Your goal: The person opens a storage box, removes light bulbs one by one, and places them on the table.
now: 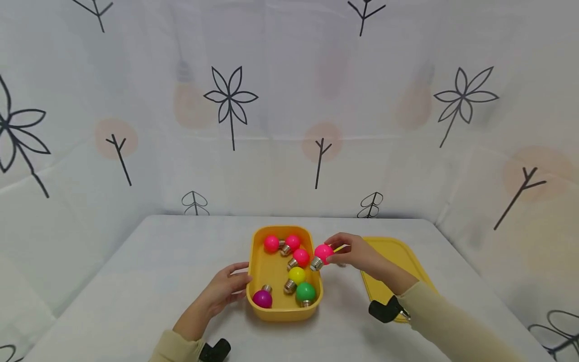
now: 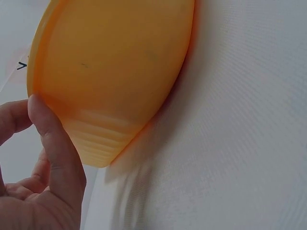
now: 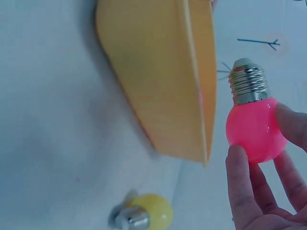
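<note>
My right hand (image 1: 355,254) pinches a pink light bulb (image 3: 256,127) by its round glass with thumb and fingertips. Beside the right rim of a yellow container (image 1: 287,315), this bulb is held in the air, its metal screw base pointing down and left in the head view. At the container's left side, my left hand (image 1: 226,285) holds the rim with thumb and finger, as the left wrist view shows. Inside lie several pink bulbs (image 1: 301,257), a yellow bulb (image 1: 297,275), a green bulb (image 1: 305,291) and a purple bulb (image 1: 263,299).
A flat yellow lid (image 1: 400,254) lies on the white table (image 1: 145,281), partly behind my right forearm. Another yellow bulb (image 3: 156,211) rests on the table outside the container, mostly hidden by my right hand in the head view. Patterned cloth (image 1: 276,100) hangs around the table.
</note>
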Demonstrator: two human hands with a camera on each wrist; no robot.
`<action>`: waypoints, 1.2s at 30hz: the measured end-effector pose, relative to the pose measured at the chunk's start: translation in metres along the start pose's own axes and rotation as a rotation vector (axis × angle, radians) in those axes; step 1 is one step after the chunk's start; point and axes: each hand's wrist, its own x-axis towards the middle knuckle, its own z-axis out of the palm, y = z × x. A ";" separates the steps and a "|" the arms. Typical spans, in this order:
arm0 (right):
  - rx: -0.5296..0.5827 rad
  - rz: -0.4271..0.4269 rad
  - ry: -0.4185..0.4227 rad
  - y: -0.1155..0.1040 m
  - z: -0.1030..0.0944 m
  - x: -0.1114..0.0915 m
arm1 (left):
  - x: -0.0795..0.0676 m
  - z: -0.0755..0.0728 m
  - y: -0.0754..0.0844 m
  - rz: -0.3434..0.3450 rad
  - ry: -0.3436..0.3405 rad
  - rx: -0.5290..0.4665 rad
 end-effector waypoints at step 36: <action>-0.012 0.188 0.145 0.083 -0.027 -0.011 | 0.001 -0.002 -0.002 0.015 -0.022 -0.009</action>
